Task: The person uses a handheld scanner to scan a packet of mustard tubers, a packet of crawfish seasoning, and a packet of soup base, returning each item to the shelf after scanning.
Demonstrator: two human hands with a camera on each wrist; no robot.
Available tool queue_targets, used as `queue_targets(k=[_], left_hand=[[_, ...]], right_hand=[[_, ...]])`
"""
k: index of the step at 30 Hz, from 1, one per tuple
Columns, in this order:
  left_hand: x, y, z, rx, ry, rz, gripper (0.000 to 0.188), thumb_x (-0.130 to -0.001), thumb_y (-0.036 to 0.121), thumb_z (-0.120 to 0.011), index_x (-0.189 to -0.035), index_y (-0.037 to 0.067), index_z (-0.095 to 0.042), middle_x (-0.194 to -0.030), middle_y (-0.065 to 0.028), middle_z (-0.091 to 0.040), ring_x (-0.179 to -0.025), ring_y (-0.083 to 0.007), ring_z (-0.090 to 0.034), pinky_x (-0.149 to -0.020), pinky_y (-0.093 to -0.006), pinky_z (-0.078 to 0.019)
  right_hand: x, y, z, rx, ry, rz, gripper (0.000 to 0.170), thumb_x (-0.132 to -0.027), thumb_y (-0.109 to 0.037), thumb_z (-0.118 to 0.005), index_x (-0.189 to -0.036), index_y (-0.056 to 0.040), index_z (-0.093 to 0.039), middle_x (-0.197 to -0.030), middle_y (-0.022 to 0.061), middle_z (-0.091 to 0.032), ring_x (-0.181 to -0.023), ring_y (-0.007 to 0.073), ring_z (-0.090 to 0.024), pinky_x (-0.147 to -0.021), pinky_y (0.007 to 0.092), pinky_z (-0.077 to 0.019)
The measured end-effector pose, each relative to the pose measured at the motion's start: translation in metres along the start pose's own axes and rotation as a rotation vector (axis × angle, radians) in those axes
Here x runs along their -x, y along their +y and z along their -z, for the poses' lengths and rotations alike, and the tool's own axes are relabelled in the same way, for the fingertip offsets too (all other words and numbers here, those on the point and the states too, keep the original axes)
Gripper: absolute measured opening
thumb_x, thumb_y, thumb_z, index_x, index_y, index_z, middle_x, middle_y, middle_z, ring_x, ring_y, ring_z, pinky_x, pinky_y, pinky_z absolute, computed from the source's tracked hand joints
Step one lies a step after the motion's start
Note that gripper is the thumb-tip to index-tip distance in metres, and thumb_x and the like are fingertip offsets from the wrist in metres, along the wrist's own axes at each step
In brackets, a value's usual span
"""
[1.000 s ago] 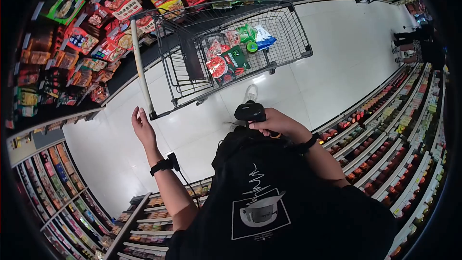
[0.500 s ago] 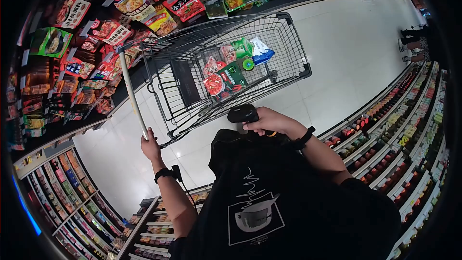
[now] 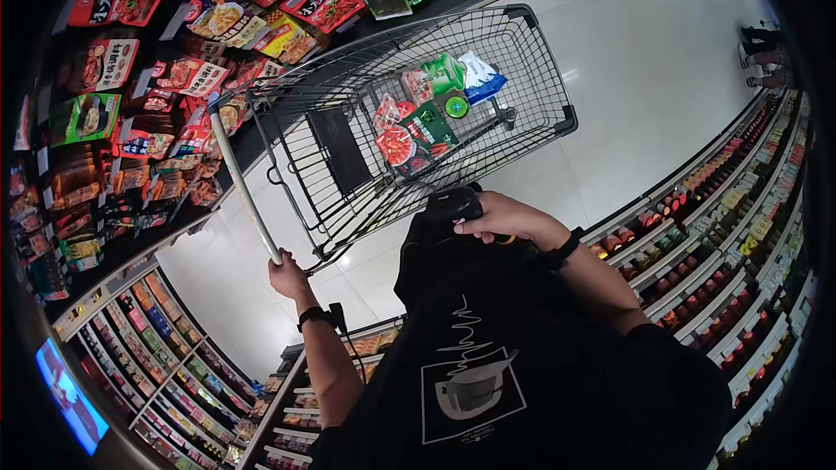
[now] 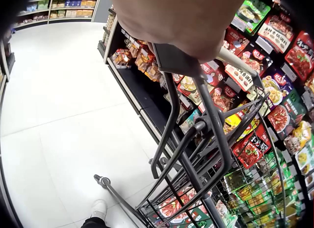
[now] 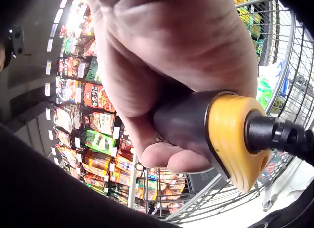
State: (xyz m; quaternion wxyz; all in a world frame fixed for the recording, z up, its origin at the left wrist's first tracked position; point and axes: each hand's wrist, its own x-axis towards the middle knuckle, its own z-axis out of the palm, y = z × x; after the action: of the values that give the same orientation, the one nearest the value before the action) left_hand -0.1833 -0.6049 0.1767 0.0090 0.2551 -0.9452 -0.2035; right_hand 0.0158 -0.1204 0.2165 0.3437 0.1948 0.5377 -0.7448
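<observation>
Two hands, two jobs. The left hand (image 3: 291, 278) had its fingers wrapped round the near end of the handle bar (image 3: 245, 183); fingertips were hidden in the left wrist view. The right hand (image 3: 498, 219) had its fingers curled round a black device (image 5: 181, 119) with a yellow end and a cable (image 5: 289, 135) coming out, so it had no grip on the cart (image 3: 338, 152).

The basket sat ahead and right of the left fingers, ahead of the right ones. Device touching the wire or not: couldn't tell. Load lay beyond both sets of fingers, about mid-basket: red-and-green packet (image 3: 416, 139), green bag (image 3: 445, 74), round green-topped item (image 3: 456, 107), blue-and-white bag (image 3: 482, 77).

Step in hand, my read: one-handed steering. Weak point was the off-centre hold: a hard push there would likely have swung the nose toward the shelf of packets (image 3: 187, 77), across the cart from the left fingers. Best handling: firm wrap, slow even push, small corrections. A hold nearer mid-bar should have tracked straighter. The right fingers needed to hold device and cable clear of the wire.
</observation>
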Motion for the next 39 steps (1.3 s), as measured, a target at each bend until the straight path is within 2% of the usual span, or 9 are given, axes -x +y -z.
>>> queue_targets(k=[6,7,10,13,16,19,22,27,39], left_hand=[[-0.002,-0.004,-0.005,0.107,0.019,0.038,0.028,-0.099,0.031,-0.076,-0.092,0.004,-0.073,-0.075,-0.0045,-0.075,-0.062,-0.0132,-0.066,-0.057,-0.0341,-0.0510],[-0.002,-0.005,-0.007,0.123,0.056,-0.027,0.028,-0.099,0.031,-0.075,-0.091,0.004,-0.073,-0.074,-0.0040,-0.074,-0.059,-0.0125,-0.064,-0.052,-0.0341,-0.0484],[0.001,0.001,-0.005,0.128,0.044,0.026,0.027,-0.099,0.030,-0.076,-0.090,0.005,-0.072,-0.073,-0.0037,-0.073,-0.058,-0.0118,-0.062,-0.051,-0.0337,-0.0474],[-0.001,0.000,-0.002,0.121,-0.013,0.072,0.032,-0.099,0.035,-0.075,-0.095,0.004,-0.071,-0.082,-0.0060,-0.078,-0.068,-0.0164,-0.071,-0.056,-0.0364,-0.0541],[-0.001,-0.002,-0.006,0.152,0.043,0.023,0.025,-0.098,0.026,-0.077,-0.089,0.004,-0.071,-0.071,-0.0027,-0.071,-0.057,-0.0107,-0.060,-0.054,-0.0319,-0.0464],[-0.001,-0.004,-0.006,0.145,0.045,0.014,0.024,-0.098,0.026,-0.077,-0.089,0.004,-0.071,-0.070,-0.0025,-0.070,-0.057,-0.0107,-0.059,-0.053,-0.0318,-0.0454],[0.003,0.001,-0.003,0.129,0.038,0.041,0.025,-0.098,0.029,-0.076,-0.090,0.006,-0.071,-0.071,-0.0027,-0.071,-0.057,-0.0116,-0.060,-0.054,-0.0332,-0.0464],[-0.004,-0.005,-0.006,0.099,0.027,0.040,0.024,-0.098,0.028,-0.075,-0.096,0.004,-0.074,-0.076,-0.0036,-0.075,-0.062,-0.0121,-0.064,-0.058,-0.0329,-0.0500],[-0.006,-0.005,-0.008,0.102,0.032,0.045,0.026,-0.097,0.030,-0.076,-0.092,0.004,-0.074,-0.075,-0.0044,-0.075,-0.062,-0.0124,-0.065,-0.059,-0.0323,-0.0514]], right_hand=[[0.002,-0.006,0.006,-0.011,0.020,-0.002,0.024,-0.099,-0.024,-0.080,-0.109,-0.0037,-0.072,-0.081,-0.0006,-0.064,-0.064,0.0079,-0.062,-0.058,0.0241,-0.0516],[0.003,-0.009,0.007,-0.010,0.024,-0.004,0.024,-0.099,-0.024,-0.080,-0.109,-0.0039,-0.072,-0.080,-0.0006,-0.064,-0.064,0.0079,-0.062,-0.058,0.0241,-0.0516],[0.005,-0.017,0.010,-0.006,0.043,-0.013,0.023,-0.099,-0.024,-0.080,-0.108,-0.0041,-0.072,-0.078,-0.0010,-0.064,-0.063,0.0078,-0.062,-0.058,0.0239,-0.0512],[0.003,-0.017,0.011,-0.032,0.053,0.009,0.023,-0.099,-0.023,-0.080,-0.108,-0.0039,-0.072,-0.078,-0.0009,-0.064,-0.062,0.0077,-0.062,-0.058,0.0239,-0.0509],[-0.001,-0.019,0.011,-0.023,0.052,0.010,0.023,-0.099,-0.023,-0.080,-0.108,-0.0035,-0.072,-0.079,-0.0009,-0.064,-0.062,0.0075,-0.062,-0.057,0.0238,-0.0507],[-0.005,-0.022,0.011,-0.008,0.029,0.024,0.023,-0.099,-0.023,-0.080,-0.107,-0.0035,-0.071,-0.079,-0.0014,-0.064,-0.063,0.0073,-0.062,-0.057,0.0234,-0.0506],[-0.011,-0.015,0.013,0.015,0.012,0.047,0.026,-0.099,-0.027,-0.079,-0.106,-0.0019,-0.072,-0.079,0.0014,-0.067,-0.065,0.0098,-0.066,-0.058,0.0252,-0.0540],[-0.011,-0.015,0.017,-0.008,0.013,0.057,0.024,-0.100,-0.024,-0.078,-0.108,-0.0033,-0.068,-0.077,-0.0004,-0.065,-0.065,0.0098,-0.066,-0.058,0.0258,-0.0543],[-0.004,-0.020,0.020,0.013,0.029,0.074,0.023,-0.100,-0.024,-0.077,-0.107,-0.0033,-0.068,-0.077,-0.0004,-0.065,-0.065,0.0101,-0.065,-0.057,0.0259,-0.0537]])
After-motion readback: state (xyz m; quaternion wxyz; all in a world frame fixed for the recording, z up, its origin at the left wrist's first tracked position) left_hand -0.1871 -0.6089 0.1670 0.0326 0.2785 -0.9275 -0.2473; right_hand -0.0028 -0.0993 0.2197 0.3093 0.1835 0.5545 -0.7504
